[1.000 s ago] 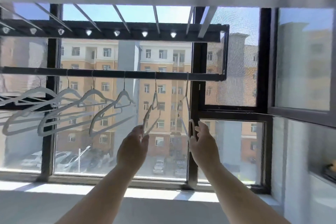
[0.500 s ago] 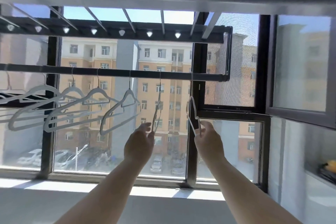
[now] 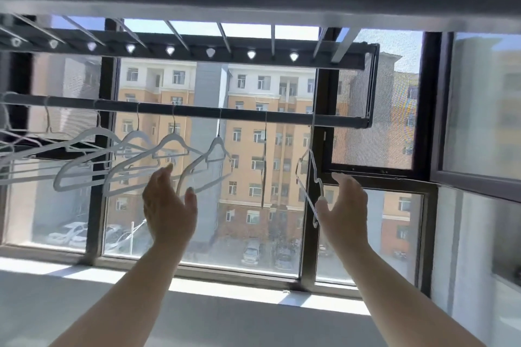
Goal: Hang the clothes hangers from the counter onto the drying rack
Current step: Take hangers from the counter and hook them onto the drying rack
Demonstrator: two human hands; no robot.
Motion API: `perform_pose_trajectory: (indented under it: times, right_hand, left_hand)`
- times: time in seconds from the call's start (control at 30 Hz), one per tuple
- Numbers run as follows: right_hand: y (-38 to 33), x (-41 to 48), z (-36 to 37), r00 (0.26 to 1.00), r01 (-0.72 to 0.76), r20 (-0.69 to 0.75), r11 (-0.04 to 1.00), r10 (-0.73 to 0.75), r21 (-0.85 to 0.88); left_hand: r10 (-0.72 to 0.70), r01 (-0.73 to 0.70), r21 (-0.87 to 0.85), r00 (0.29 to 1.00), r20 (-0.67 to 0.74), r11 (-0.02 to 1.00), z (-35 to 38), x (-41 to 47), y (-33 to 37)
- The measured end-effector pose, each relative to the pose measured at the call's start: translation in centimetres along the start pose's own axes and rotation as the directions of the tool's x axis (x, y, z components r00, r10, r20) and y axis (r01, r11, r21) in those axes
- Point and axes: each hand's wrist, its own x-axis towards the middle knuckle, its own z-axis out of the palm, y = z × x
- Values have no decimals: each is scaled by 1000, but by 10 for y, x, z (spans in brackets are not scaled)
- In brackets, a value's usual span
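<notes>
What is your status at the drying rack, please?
Left hand and right hand open, holding nothing. Rightmost white plastic hanger hooked on dark metal rail, beside right thumb. Nothing in the way.

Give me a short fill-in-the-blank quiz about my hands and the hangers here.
1. The left hand and right hand are both ___, holding nothing.
2. The hangers on the rail are coloured ___.
3. The end hanger hangs nearest the ___ hand.
Answers: open, white, right.
</notes>
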Motion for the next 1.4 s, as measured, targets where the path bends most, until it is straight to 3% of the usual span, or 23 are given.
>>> perform_pose_trajectory:
  times: [0.07,0.23,0.47,0.77,1.0,1.4]
  right_hand:
    - [-8,-2,6,996,71,-49,997,-71,-6]
    - [-23,-7,14,991,122,56,991,-125,54]
    - [-31,-20,28,982,88,159,989,-105,116]
    - [-52,-6,53,932,-144,355,971,68,193]
    - [-52,3,67,924,-235,346,957,166,170]
    - [-65,-4,86,949,-183,295,958,113,219]
  left_hand:
    - [-73,74,-10,995,65,997,-5,6,-8]
    - [-125,140,-35,951,282,990,-3,12,-19]
    - [-38,53,-65,974,222,996,0,7,-13]
    - [-45,35,34,930,366,999,15,0,10]
    - [-78,69,39,952,297,997,27,3,12]
    - [-45,71,-88,963,266,994,18,12,-3]
